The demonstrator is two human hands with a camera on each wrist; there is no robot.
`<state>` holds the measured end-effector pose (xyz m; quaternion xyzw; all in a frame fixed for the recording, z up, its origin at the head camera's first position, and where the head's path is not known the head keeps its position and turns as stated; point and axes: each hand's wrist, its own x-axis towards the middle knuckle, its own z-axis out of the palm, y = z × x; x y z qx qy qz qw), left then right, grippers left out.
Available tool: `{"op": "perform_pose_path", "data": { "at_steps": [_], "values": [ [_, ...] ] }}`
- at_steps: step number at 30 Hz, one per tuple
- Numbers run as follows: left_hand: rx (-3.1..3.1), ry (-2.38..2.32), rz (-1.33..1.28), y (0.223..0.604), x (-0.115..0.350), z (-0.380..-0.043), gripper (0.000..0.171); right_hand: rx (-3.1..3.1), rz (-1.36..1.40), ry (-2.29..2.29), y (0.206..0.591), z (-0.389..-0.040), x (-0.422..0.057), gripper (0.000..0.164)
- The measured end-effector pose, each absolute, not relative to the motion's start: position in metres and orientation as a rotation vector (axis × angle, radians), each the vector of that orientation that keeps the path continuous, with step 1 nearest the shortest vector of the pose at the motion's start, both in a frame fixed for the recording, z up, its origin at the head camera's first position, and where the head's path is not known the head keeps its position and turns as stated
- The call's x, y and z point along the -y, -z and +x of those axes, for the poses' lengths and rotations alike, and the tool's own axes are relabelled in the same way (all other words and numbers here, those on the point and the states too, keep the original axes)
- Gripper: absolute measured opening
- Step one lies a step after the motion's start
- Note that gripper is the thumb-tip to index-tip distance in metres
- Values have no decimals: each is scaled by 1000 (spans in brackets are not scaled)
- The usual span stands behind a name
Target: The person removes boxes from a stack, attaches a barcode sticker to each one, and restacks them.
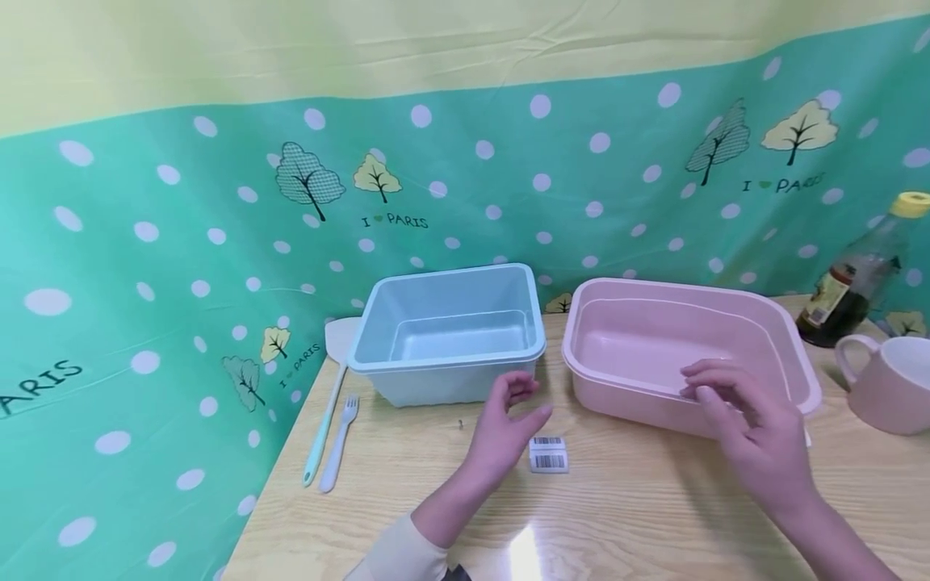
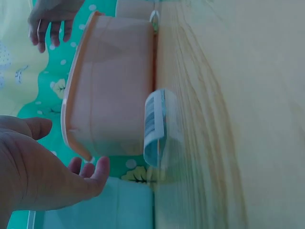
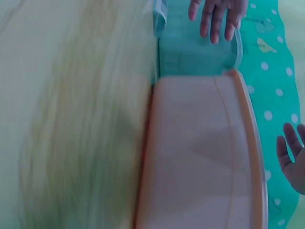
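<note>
My left hand (image 1: 504, 428) hovers in front of the light blue tub (image 1: 443, 383), its fingers loosely bent and nothing in them. Just beside it on the table lies a white barcode label (image 1: 548, 456); the left wrist view shows this label (image 2: 155, 124) curled up from the wood. My right hand (image 1: 759, 432) is above the front rim of the pink tub (image 1: 639, 403), fingers relaxed and holding nothing. In the right wrist view a gap shows between the right hand (image 3: 296, 164) and the pink tub's rim (image 3: 255, 152). Both tubs' visible insides hold nothing.
Left of the blue tub lie a spatula (image 1: 330, 403) with a white head and a pale fork (image 1: 340, 444). At the right stand a pink mug (image 1: 897, 387) and a yellow-capped bottle (image 1: 846, 286) of dark liquid. A dotted green curtain (image 1: 450, 177) hangs behind the wooden table (image 1: 625, 516).
</note>
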<state>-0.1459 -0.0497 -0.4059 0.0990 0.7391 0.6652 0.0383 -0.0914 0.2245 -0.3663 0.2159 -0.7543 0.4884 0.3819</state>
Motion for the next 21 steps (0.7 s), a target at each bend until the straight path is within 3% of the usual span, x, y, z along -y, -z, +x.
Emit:
{"op": "perform_pose_path", "data": {
  "at_steps": [9, 21],
  "values": [
    [-2308, -2016, 270, 409, 64, -142, 50, 1993, 744, -1370, 380, -105, -204, 29],
    [-2308, -2005, 235, 408, 80, -136, 50, 2155, 693, -1633, 390, -111, -185, 22]
  ]
}}
